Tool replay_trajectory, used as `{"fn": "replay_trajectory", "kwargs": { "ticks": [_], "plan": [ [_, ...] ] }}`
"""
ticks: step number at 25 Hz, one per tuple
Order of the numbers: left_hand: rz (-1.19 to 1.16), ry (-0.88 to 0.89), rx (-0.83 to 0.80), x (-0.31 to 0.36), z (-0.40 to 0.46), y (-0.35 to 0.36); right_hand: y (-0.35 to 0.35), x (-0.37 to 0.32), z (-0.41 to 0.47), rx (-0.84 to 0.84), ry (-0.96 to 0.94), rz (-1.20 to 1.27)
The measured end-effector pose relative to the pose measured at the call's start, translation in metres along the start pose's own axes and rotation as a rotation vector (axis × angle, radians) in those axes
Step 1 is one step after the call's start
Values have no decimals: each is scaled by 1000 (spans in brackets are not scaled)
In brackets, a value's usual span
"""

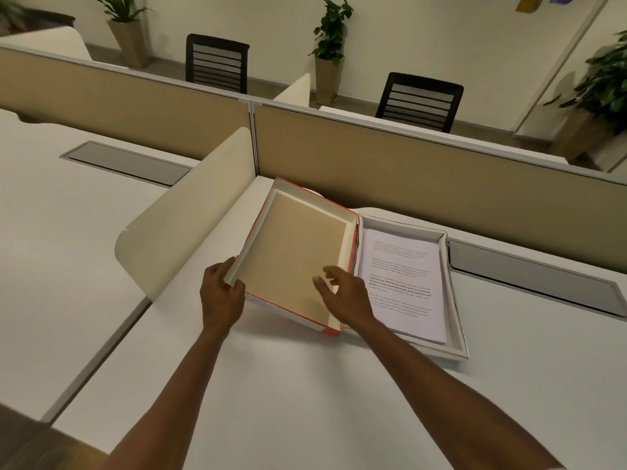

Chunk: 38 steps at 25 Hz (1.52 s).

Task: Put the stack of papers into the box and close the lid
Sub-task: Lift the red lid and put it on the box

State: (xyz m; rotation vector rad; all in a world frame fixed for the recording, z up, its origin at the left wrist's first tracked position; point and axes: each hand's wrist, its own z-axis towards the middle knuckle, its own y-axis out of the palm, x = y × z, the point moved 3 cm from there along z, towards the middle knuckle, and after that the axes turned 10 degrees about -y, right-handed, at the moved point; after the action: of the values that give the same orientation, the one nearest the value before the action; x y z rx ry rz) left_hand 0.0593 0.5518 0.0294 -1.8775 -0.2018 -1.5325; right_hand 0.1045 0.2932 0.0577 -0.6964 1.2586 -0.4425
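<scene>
Papers (pixel 403 283) lie printed side up inside the white box (pixel 456 320) at right of centre in the frame, on the counter (pixel 305 385). My left hand (pixel 220 293) grips the lid (pixel 291 252) by its near-left corner, fingers wrapped over the rim, lid tilted with its tan inside facing me. My right hand (pixel 342 296) hovers over the lid's lower right, fingers spread and blurred, holding nothing.

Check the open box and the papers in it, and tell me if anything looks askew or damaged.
Nothing looks damaged. The papers lie flat inside the box, roughly square with its walls. The lid is tilted half open: the left hand grips its near-left edge, while the right hand hovers over it, blurred.
</scene>
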Motion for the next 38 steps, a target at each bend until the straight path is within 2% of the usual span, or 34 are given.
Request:
{"fn": "replay_trajectory", "kwargs": {
  "ticks": [2, 6, 12, 20, 24, 27, 31, 34, 38],
  "plan": [
    [-15, 104, 9, 13, -10, -5, -5, -27, 35, 66, 109, 211],
    [21, 235, 34, 35, -26, -8, 4, -72, 91, 43, 294, 538],
    [60, 321, 35, 53, -47, -9, 17, -102, 133, 69, 442, 601],
    [48, 357, 43, 67, -53, -7, 19, -113, 147, 108, 343, 577],
    [-16, 365, 22, 72, -56, -3, 7, -115, 140, 222, 297, 570],
    [-253, 230, -99, 71, -60, 1, -13, -114, 135, 261, 264, 617],
    [-484, -127, -304, 54, -53, 16, -45, -117, 123, 282, 264, 765],
    [-473, -343, -445, 37, -42, 29, -67, -126, 108, 239, 248, 887],
    [-416, -620, -554, 15, -31, 36, -92, -144, 86, 35, 182, 1155]
  ]
}}
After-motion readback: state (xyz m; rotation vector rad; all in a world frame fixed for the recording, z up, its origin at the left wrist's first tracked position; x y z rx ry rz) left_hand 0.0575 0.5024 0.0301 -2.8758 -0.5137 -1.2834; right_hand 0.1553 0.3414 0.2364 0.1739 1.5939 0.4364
